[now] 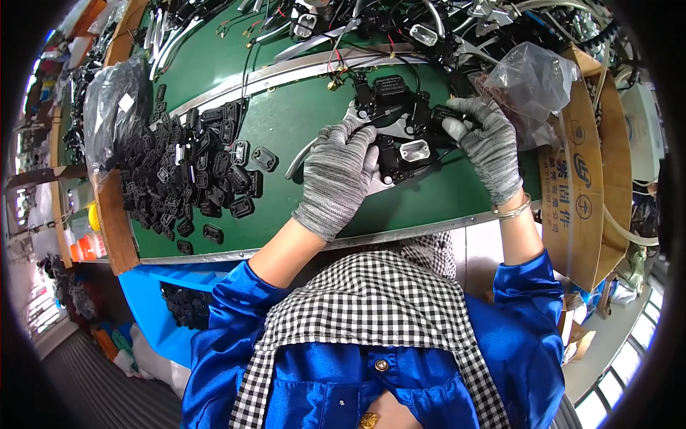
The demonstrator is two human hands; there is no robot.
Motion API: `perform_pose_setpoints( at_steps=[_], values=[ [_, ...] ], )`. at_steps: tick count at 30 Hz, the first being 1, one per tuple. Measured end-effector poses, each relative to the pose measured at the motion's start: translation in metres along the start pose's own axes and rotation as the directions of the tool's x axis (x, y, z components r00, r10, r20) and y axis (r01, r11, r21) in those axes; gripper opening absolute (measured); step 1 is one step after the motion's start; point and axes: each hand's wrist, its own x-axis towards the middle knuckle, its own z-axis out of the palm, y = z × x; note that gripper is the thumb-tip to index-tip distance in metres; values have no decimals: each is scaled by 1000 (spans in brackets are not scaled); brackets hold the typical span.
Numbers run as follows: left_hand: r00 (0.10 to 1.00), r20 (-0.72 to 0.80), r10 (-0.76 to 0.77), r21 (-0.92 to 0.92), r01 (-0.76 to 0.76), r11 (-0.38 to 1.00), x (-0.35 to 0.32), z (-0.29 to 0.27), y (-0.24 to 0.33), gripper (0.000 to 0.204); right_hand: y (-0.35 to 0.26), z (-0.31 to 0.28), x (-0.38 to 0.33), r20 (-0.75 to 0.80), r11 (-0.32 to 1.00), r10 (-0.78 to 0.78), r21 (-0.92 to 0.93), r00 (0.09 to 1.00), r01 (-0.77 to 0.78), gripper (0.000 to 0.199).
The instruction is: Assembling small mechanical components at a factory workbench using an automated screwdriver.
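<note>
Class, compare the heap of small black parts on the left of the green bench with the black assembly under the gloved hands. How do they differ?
The heap of small black parts is many loose, flat pieces lying untouched; the black assembly is one bulkier unit with silver levers and wires. The left hand and right hand both touch the assembly, none the heap. Both rest on the green bench.

We are at an assembly bench in a small factory or workshop. Our green work surface [286, 129] is edged with metal strips, and a heap of identical small black plastic parts [186, 171] lies toward its left edge. Along the far edge sit many metal levers with cables [400, 28]. A cardboard box [582, 179] with a clear plastic bag [532, 79] stands at the right edge, and a blue bin [164, 307] hangs below the near edge.
</note>
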Motion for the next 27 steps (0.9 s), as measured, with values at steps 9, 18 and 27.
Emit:
perform_pose_setpoints(
  at_steps=[9,18,27],
  values=[
    [999,-28,41,11,-40,999,0,0,-1,29,1,-1,-3,85,993,-86,-76,993,92,28],
    [1000,-24,15,30,-15,999,-2,0,-1,32,18,5,-6,61,977,-211,26,976,210,28],
    [1000,-8,9,-7,-9,1000,-4,-2,1,32,2,-5,-4,111,901,-361,-217,926,377,22]
  ],
)
